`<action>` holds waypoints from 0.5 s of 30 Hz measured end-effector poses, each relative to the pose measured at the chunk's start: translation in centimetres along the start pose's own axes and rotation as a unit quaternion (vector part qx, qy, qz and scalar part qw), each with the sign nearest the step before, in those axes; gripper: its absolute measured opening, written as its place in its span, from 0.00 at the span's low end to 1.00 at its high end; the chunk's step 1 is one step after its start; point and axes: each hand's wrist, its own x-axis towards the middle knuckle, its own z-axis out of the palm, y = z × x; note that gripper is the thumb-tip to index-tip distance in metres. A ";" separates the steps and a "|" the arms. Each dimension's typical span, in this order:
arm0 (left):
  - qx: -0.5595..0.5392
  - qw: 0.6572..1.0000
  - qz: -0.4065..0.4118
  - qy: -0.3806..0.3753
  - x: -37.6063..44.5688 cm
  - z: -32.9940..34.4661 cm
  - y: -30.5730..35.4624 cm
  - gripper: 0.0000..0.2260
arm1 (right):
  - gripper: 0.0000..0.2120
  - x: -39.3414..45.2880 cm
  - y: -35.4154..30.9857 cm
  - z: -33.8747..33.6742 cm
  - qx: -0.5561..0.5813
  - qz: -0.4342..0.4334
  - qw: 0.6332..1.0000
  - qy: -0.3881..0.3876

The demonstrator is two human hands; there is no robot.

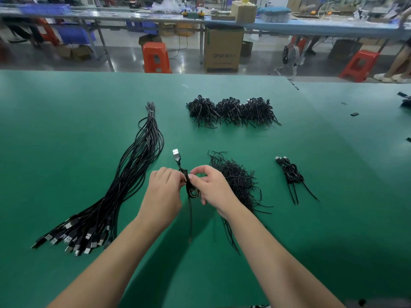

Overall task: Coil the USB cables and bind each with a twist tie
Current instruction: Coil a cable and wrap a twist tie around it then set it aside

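A coiled black USB cable [190, 188] is held between both hands above the green table [66, 121]; its silver plug [175, 152] sticks up and away, and a loose tail hangs toward me. My left hand [164, 192] grips the coil's left side. My right hand [208, 185] pinches a thin black twist tie at the coil's waist with thumb and forefinger. A long bundle of straight USB cables [133, 172] lies at the left. Loose twist ties [238, 181] are heaped just right of my right hand.
Several bound coils [231, 111] lie in a row at the back of the table, and a few more bound coils [290, 172] lie at the right. Beyond the far table edge stand red stools [155, 57], a cardboard box [222, 50] and other benches.
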 end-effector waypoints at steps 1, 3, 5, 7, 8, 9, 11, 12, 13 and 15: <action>0.025 0.999 0.039 0.005 0.0 0.0 -0.1 0.04 | 0.05 0.0 -0.1 -0.1 0.013 0.002 1.000 0.007; 0.045 0.997 0.062 0.005 0.0 0.1 -0.2 0.05 | 0.03 -0.1 -0.4 -0.1 0.027 -0.005 1.000 0.008; -0.005 1.000 -0.009 -0.011 0.0 0.0 0.0 0.06 | 0.02 -0.3 -0.7 -0.1 0.047 -0.024 0.999 -0.015; -0.102 0.986 -0.128 -0.025 0.3 -0.4 0.1 0.07 | 0.06 -0.5 -0.9 -0.3 0.061 -0.039 0.996 -0.043; -0.143 0.974 -0.175 -0.030 0.4 -0.5 -0.1 0.08 | 0.08 -0.5 -1.0 -0.6 0.050 -0.051 0.996 -0.054; -0.178 0.961 -0.210 -0.038 0.6 -0.4 -0.3 0.08 | 0.09 -0.5 -1.1 -0.7 0.023 -0.069 0.996 -0.060; -0.253 0.929 -0.261 -0.066 0.9 -0.3 -0.8 0.08 | 0.11 -0.5 -1.1 -1.0 -0.062 -0.110 0.990 -0.055; -0.284 0.914 -0.278 -0.077 1.1 -0.2 -0.9 0.08 | 0.10 -0.5 -1.1 -1.0 -0.091 -0.124 0.987 -0.045; -0.296 0.908 -0.287 -0.081 1.1 -0.2 -0.9 0.08 | 0.08 -0.4 -1.1 -0.9 -0.101 -0.131 0.986 -0.034; -0.275 0.914 -0.288 -0.072 1.1 -0.1 -0.6 0.08 | 0.04 -0.2 -1.0 -0.7 -0.093 -0.119 0.988 -0.013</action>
